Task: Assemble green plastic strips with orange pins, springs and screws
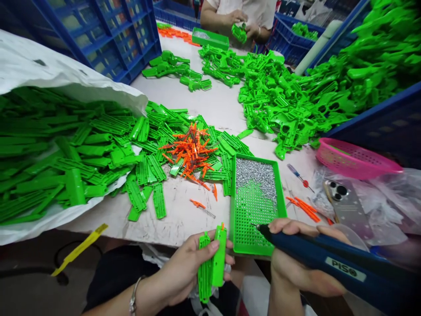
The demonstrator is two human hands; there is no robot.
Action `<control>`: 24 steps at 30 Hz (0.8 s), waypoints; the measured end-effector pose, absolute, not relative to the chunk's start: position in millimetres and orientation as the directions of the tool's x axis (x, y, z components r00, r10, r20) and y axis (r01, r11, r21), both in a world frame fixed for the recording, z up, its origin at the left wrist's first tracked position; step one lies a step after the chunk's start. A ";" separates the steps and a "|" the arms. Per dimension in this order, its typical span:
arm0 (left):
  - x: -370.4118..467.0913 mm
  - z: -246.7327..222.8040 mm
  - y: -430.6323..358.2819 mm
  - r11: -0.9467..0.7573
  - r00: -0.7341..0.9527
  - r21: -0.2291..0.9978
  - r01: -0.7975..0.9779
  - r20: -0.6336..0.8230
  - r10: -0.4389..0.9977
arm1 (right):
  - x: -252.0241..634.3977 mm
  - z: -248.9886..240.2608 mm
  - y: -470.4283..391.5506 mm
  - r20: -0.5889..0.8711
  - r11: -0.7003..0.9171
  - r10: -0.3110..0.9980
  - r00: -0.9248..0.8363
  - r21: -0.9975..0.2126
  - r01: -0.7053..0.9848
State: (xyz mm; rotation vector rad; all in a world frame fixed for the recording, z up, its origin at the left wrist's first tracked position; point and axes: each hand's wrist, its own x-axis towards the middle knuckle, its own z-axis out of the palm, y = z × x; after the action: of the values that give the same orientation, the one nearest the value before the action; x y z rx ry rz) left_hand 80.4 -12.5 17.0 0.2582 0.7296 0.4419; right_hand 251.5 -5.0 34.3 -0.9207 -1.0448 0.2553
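My left hand (189,267) is closed around two long green plastic pieces (219,259), held side by side above my lap; a bit of orange shows at the tip of one. My right hand (292,263) grips a dark blue electric screwdriver (315,252) marked PISO. Its bit points left, over the lower part of a green perforated tray (233,206). Small silvery screws (256,173) are heaped at the tray's far end, with more seated in its holes. Left of the tray, an orange part with a spring (200,206) lies on the table.
Orange parts (192,151) are piled on green strips spilling from a white sack (66,83). Green toy-gun halves (272,96) heap at the back right. A pink basket (355,158), small screwdriver (299,175) and phone (345,204) lie right. Across the table, a person (238,19) handles a green piece.
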 end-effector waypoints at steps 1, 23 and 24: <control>80.4 17.1 -12.8 0.878 0.657 0.377 -0.294 -0.588 0.472 | 251.6 33.3 -5.3 0.631 0.614 0.580 0.515 -0.754 0.233; 83.6 17.8 -13.8 0.880 0.643 0.368 -0.299 -0.604 0.471 | 249.2 36.3 -4.4 0.602 0.592 0.575 0.554 -0.773 0.226; 83.3 18.2 -14.0 0.880 0.638 0.367 -0.302 -0.607 0.473 | 249.2 36.2 -4.9 0.598 0.588 0.574 0.559 -0.776 0.228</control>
State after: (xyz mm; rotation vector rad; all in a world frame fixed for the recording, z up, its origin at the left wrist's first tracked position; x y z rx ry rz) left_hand 83.3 -14.0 18.2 0.2409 0.7588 0.4471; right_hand 249.2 -4.9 36.2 -0.9551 -0.9900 0.2455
